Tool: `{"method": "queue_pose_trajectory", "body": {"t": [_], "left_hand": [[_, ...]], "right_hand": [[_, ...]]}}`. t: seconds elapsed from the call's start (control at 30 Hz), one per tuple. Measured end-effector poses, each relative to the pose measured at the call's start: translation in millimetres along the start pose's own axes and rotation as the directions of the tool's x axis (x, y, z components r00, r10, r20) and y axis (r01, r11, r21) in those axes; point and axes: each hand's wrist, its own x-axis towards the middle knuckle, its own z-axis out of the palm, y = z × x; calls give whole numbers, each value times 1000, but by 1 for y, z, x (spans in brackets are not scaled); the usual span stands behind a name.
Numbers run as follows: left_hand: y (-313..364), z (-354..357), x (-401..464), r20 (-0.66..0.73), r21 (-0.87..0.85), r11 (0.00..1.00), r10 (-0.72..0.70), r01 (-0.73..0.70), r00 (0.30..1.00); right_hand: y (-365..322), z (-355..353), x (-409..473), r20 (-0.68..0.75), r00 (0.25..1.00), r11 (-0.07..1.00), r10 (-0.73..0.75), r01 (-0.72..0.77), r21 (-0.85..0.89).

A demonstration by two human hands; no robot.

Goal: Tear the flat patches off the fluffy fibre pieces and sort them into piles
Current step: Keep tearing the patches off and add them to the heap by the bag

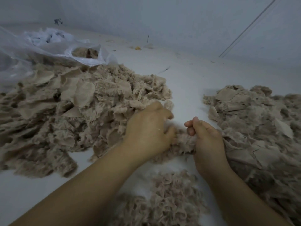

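Your biggest heap [68, 108] sprawls to the left on the white surface [187, 82], a second pile [254, 121] lies right, and a smaller fluffy mound [169, 203] sits nearest you. Between the two big piles, a beige fibre piece [183, 141] spans hand to hand, its long axis running left to right. Your left hand [149, 128] grips one end with curled fingers; your right hand [206, 137] clenches the other. It looks woolly and crumpled; any flat patch on it is hidden.
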Motion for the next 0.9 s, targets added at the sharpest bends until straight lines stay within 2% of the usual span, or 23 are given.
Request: {"method": "queue_pose_trajectory", "body": {"t": [0.07,0.1,0.13,0.2,0.27,0.33,0.47,0.53,0.6,0.67,0.73,0.9], "left_hand": [[7,12,-2,287,-107,994,27,4,957],[8,18,-4,359,-168,986,42,21,932],[6,22,-5,352,-218,975,31,49,936],[-1,30,-5,243,-328,931,-81,161,967],[-3,30,-4,174,-458,845,-219,276,960],[-2,31,-2,164,-567,746,-313,349,936],[-4,30,-2,38,-640,703,-373,309,927],[-5,27,3,57,-743,593,-405,310,912],[-3,28,6,135,-795,524,-339,306,931],[-1,35,5,235,-741,600,-190,302,953],[-1,39,3,292,-661,706,-73,256,954],[-4,42,-2,245,-478,877,75,53,967]], "right_hand": [[-2,1,-1,15,1000,999,-1,0,51],[-2,1,-2,11,1000,998,-7,6,59],[-3,1,-2,1,1000,998,-12,12,56],[-3,0,-1,-34,999,998,-5,7,69],[-3,-1,0,-57,998,995,16,-11,96],[-3,-2,0,-70,997,997,28,-23,77],[-3,-2,2,-156,987,999,36,-32,29],[-4,-4,2,-159,986,997,55,-47,56],[-4,-5,2,-127,992,1000,19,-18,4],[-4,-5,1,-115,993,1000,-14,14,-2],[-4,-5,1,-129,991,995,27,-15,96],[-1,-6,4,-161,987,990,6,17,141]]}}
